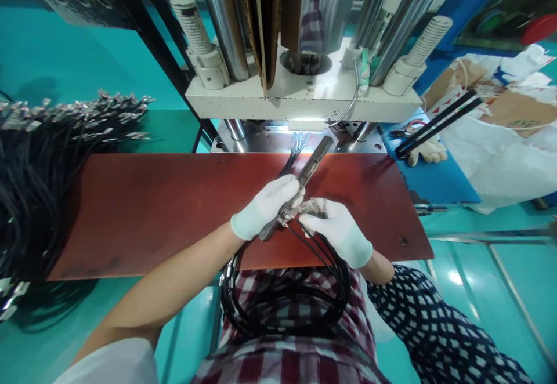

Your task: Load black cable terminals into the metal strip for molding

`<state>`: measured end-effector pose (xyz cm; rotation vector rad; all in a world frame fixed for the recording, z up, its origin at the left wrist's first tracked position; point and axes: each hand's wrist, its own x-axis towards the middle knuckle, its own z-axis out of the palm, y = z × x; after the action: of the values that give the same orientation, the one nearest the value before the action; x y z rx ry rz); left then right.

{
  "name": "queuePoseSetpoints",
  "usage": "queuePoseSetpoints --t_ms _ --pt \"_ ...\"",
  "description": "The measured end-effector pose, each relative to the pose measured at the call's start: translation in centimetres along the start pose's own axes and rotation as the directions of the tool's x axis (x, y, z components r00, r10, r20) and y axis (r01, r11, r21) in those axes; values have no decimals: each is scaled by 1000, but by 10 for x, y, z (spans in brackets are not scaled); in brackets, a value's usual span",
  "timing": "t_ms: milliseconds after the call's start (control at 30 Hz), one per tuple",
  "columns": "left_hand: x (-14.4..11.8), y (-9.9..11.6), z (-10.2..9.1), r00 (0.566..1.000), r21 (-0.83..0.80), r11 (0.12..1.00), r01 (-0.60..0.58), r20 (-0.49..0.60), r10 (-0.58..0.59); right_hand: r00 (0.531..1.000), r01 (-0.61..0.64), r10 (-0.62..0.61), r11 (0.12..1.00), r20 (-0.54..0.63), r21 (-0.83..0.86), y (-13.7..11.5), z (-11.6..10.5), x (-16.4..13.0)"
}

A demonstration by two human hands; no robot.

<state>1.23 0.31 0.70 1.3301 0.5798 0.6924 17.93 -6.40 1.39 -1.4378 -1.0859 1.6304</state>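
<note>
Over red board point(130, 210), left hand point(265, 207) gripping metal bar point(300, 184), right hand point(339, 230) pinching cable ends point(311, 207).

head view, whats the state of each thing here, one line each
left hand: gloved, gripping the bar
right hand: gloved, pinching the cable ends
bar: tilted, held above the board
cables: looped over the lap, ends at the bar
board: flat, in front of the press
cable pile: heaped at left, untouched
press: raised off the plate below
</note>
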Motion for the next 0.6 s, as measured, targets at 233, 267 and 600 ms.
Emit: queuePoseSetpoints --t_ms 233,267,600 --pt "0 -3 -2 1000 -30 1000 6 26 -5 987 18 -39 990 155 140 4 -8 0" --pt "0 -4 -2 999 -46 999 16 32 -15 990 8 -26 992 141 127 3 -8 -1" --pt "0 -3 0 998 -81 995 55 48 -51 986 -86 100 991 135 -106 -8 -12 -5"
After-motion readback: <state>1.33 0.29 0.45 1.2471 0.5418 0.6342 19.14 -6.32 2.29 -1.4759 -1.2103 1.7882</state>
